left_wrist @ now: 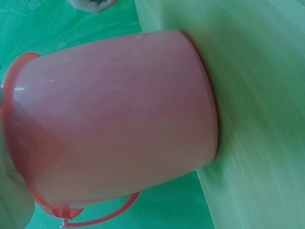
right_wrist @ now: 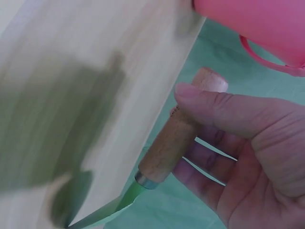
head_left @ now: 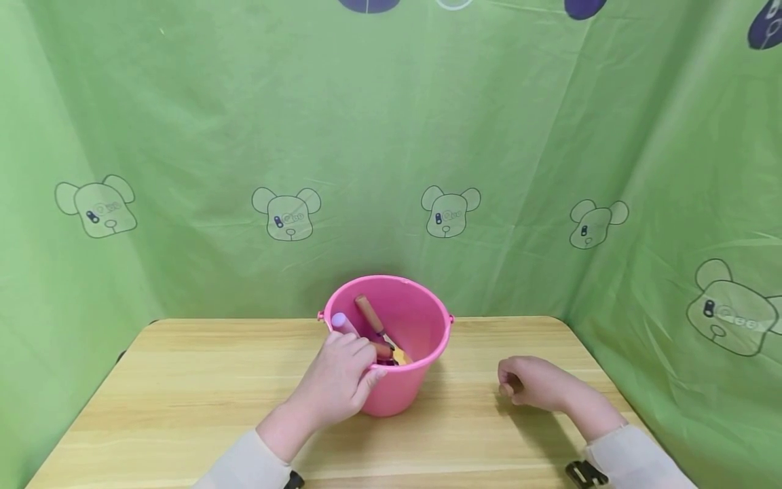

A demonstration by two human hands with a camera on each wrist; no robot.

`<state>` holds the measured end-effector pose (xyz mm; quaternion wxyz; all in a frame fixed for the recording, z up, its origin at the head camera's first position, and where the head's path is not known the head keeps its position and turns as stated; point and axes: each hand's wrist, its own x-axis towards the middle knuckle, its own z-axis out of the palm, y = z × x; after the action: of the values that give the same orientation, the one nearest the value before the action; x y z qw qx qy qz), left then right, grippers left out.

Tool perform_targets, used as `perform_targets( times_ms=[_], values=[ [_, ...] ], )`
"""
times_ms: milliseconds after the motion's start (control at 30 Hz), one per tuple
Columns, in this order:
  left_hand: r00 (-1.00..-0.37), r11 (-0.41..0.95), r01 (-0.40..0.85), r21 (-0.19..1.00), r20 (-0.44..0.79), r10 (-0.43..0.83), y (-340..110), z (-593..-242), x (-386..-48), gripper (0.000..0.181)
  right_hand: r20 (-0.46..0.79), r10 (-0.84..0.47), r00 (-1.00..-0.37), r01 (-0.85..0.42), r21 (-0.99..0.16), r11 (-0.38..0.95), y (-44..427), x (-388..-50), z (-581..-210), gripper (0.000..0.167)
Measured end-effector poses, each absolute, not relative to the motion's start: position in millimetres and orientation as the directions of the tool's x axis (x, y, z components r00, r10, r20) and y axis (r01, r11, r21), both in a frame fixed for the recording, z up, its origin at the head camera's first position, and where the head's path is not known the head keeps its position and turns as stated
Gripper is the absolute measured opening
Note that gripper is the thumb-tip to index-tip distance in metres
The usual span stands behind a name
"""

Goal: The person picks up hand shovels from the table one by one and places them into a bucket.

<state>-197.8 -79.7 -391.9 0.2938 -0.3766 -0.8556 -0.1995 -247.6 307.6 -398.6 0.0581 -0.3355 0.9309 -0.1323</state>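
Note:
A pink bucket (head_left: 421,380) stands upright on the wooden table. My left hand (head_left: 339,373) grips its near-left rim, with the thumb outside; only a bit of that hand (left_wrist: 14,195) shows in the left wrist view. Inside the bucket lie a wooden handle (head_left: 368,314), a lilac rod end (head_left: 342,322), an orange-brown handle (head_left: 383,350) and something yellow (head_left: 400,356). To the right of the bucket, my right hand (head_left: 537,384) is curled above the table. In the right wrist view it holds what looks like a trowel by its wooden handle (right_wrist: 171,138); the greenish blade reaches down, partly cut off.
The light wooden table (head_left: 214,380) is enclosed by green cloth (head_left: 366,136) printed with bear heads, behind and at both sides. The bucket's pink carrying handle (left_wrist: 109,217) hangs down on its far side.

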Motion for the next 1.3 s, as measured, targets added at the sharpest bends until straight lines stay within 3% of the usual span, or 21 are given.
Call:
perform_targets(
  times_ms=[567, 1300],
  values=[
    [-0.533, 0.635, 0.764, 0.114, 0.665, 0.522, -79.8, -393.5, -199.3, 0.021, 0.085, -0.687, -0.721, -0.682, -0.258, 0.684, 290.9, -243.0, -381.9, 0.033],
    [-0.535, 0.638, 0.762, 0.111, 0.663, 0.524, -79.8, -393.7, -198.4, 0.017, 0.048, -0.663, -0.747, -0.639, -0.327, 0.697, 267.3, -231.2, -359.1, 0.027]
  ],
)
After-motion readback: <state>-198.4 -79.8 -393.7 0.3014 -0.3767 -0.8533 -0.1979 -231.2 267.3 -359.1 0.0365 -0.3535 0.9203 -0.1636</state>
